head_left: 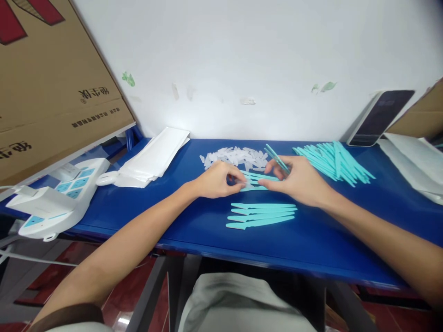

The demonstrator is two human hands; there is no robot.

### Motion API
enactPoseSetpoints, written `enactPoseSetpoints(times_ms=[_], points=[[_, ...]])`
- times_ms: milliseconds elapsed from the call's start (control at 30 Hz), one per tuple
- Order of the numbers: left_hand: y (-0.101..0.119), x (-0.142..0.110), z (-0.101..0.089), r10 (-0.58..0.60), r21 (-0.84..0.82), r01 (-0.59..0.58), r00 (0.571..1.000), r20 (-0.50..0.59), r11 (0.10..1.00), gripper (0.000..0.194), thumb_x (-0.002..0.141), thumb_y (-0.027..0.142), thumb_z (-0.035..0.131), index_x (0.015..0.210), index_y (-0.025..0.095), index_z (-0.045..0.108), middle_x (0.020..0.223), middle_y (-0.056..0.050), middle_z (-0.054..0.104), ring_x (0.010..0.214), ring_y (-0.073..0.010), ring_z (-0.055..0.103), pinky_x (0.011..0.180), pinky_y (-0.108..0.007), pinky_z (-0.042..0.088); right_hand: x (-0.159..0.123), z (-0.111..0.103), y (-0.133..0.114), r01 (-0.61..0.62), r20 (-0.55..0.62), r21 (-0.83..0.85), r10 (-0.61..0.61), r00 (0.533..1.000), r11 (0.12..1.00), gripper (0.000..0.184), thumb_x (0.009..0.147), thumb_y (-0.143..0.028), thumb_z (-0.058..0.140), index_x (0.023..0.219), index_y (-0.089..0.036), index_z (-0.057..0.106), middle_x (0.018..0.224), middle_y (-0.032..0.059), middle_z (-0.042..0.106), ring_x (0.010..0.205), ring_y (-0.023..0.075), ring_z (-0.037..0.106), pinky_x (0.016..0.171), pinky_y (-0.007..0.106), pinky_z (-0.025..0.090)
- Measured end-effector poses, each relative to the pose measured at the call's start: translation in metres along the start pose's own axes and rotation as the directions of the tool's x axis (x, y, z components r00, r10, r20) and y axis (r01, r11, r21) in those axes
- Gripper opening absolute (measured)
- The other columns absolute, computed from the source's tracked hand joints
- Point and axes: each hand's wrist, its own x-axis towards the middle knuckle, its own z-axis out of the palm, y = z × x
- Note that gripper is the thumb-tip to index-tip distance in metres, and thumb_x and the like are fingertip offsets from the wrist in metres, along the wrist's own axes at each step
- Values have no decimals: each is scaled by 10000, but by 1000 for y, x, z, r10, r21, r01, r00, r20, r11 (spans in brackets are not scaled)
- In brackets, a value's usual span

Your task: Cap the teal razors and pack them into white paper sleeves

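Observation:
My left hand [221,180] pinches thumb and forefinger together around what looks like a small translucent cap at the blade end of a turquoise eyebrow razor [259,188]. From the other side, my right hand [299,180] is closed on turquoise eyebrow razors; at least one [277,158] sticks up between its fingers. Just beyond both hands lies a heap of translucent plastic caps [237,157]. A few razors rest partly hidden between the hands. Nearer to me, several turquoise razors [263,216] lie side by side in a row.
A large pile of turquoise razors [334,159] sits to the right on the blue table [194,226]. White packets [155,157] and a power strip [69,193] are at left. A phone-like device [380,117] leans on the white wall, near more white sheets [415,166]. A cardboard box [51,83] stands left.

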Motion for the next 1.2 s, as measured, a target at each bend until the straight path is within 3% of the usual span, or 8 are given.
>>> enactPoseSetpoints(times_ms=[100,200,300,433,667,1033,1200], points=[[-3,-1,-1,50,68,-50,999,-1,996,173,901,242,673,941,178,828,980,-76,818,867,-202,756,802,-301,575,-2,-1,-1,23,32,10,-23,999,1000,354,750,-530,794,791,-227,615,572,-67,403,538,135,363,560,326,305],[-5,-1,-4,97,120,-94,995,-22,988,183,885,215,666,962,186,830,1023,-80,817,910,-221,761,858,-337,578,-4,-2,0,122,42,-6,-122,992,992,369,940,-555,554,835,-216,652,680,5,572,634,191,491,633,354,355],[-6,-1,-9,91,149,-83,995,-51,985,196,879,211,669,981,208,836,1045,-73,819,967,-233,761,910,-364,580,-3,-4,6,157,57,-222,-148,987,962,438,1041,-516,404,1010,-219,724,960,86,737,852,279,639,729,388,412],[-6,-2,-11,81,146,-67,992,-94,987,185,893,235,674,979,218,837,1063,-69,821,1006,-232,768,939,-371,586,0,-3,16,217,148,-445,-168,975,869,486,1086,-462,320,1160,-222,737,1158,130,763,1023,326,676,799,422,452],[-7,-1,-10,122,142,-103,984,-133,984,189,934,270,670,994,211,839,1106,-79,816,1018,-231,772,937,-374,591,0,-3,19,255,171,-560,-191,967,788,537,1103,-447,268,1187,-222,748,1097,136,762,966,315,666,783,432,451],[-7,-1,-10,118,150,-97,983,-143,984,184,938,267,671,990,225,842,1116,-73,815,1023,-237,772,950,-385,585,-1,-3,16,225,146,-538,-173,974,813,565,1099,-457,256,1276,-215,735,1104,154,728,1018,339,666,824,444,461],[-6,-1,-9,147,162,-122,978,-150,979,184,945,249,666,998,220,839,1110,-69,817,1013,-224,773,940,-367,591,-2,-2,12,206,162,-560,-138,977,803,538,1102,-427,256,1257,-226,731,1068,133,724,955,310,671,768,406,443]])
